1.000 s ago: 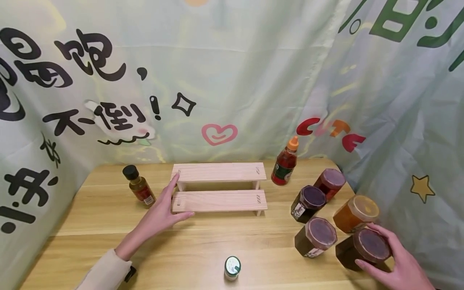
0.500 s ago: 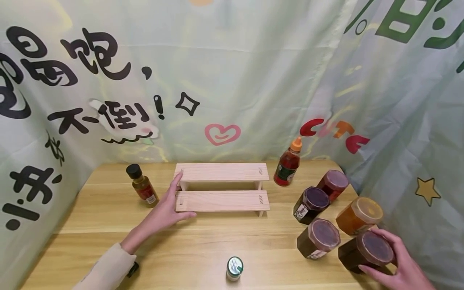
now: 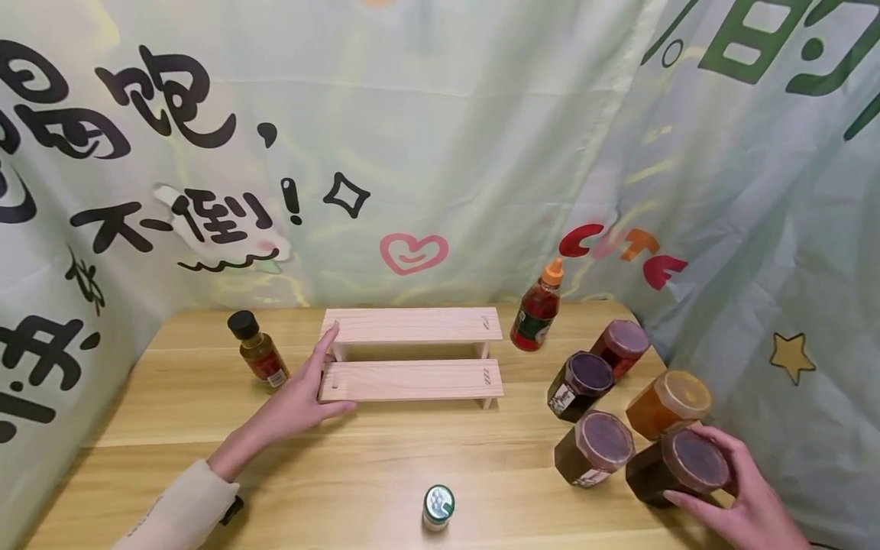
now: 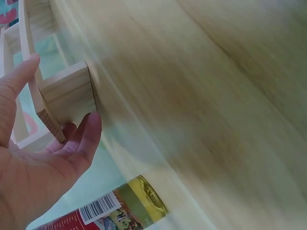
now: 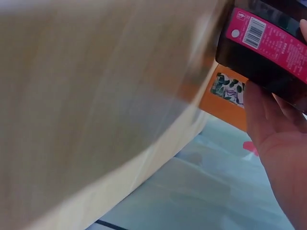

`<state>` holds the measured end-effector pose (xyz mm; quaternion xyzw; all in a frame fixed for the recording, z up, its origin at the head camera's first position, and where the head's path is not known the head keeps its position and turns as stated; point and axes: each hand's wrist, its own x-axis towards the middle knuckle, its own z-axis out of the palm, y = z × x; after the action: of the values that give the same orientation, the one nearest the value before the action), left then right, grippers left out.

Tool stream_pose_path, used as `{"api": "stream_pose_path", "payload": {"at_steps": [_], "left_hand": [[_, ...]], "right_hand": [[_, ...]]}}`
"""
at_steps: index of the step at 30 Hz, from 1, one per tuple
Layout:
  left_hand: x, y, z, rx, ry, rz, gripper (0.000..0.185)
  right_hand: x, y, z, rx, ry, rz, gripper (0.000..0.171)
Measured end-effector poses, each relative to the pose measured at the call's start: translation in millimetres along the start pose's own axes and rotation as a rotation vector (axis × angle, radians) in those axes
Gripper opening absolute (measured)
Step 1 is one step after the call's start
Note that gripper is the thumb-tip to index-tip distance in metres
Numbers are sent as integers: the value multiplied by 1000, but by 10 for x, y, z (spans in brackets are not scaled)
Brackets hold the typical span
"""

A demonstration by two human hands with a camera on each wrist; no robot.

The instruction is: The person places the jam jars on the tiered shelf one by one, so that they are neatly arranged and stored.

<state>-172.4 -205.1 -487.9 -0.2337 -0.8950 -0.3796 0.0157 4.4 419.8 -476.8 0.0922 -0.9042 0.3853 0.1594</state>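
Observation:
My left hand (image 3: 312,386) lies with straight fingers against the left end of a two-tier wooden rack (image 3: 412,378). The index finger reaches up to the upper tier and the thumb lies along the front of the lower tier. The left wrist view shows the rack's end board (image 4: 67,96) between thumb and index finger of that hand (image 4: 38,158). My right hand (image 3: 736,489) grips a dark jar (image 3: 677,462) with a brown lid at the table's near right corner. In the right wrist view that jar (image 5: 268,43) shows a pink label above the palm (image 5: 283,143).
On the wooden table (image 3: 385,458) stand a small black-capped bottle (image 3: 257,351), a red sauce bottle (image 3: 538,317), three dark jars (image 3: 594,447), an orange jar (image 3: 667,401) and a small green-lidded jar (image 3: 438,506). Printed curtains (image 3: 440,153) close off the back and right.
Both hands stay where they were, the left on the rack's end and the right on the dark jar. Only the head view has shifted slightly.

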Motion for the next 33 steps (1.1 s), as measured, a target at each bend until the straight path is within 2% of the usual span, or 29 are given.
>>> {"api": "stream_pose_path", "payload": {"at_steps": [10, 16, 23, 29, 33], "left_hand": [[12, -25, -21, -40, -14, -16, 125], [4, -38, -31, -30, -8, -20, 126], [-59, -14, -21, -18, -28, -90, 122], [1, 2, -14, -34, -23, -104, 120], [49, -1, -22, -46, -24, -95, 121]], "right_hand": [[97, -159, -57, -24, 41, 20, 113], [162, -258, -136, -4, 29, 63, 111], [275, -378, -301, -112, -6, 150, 105], [374, -491, -372, -99, 71, 84, 112], [468, -577, -398, -73, 129, 77, 110]]}}
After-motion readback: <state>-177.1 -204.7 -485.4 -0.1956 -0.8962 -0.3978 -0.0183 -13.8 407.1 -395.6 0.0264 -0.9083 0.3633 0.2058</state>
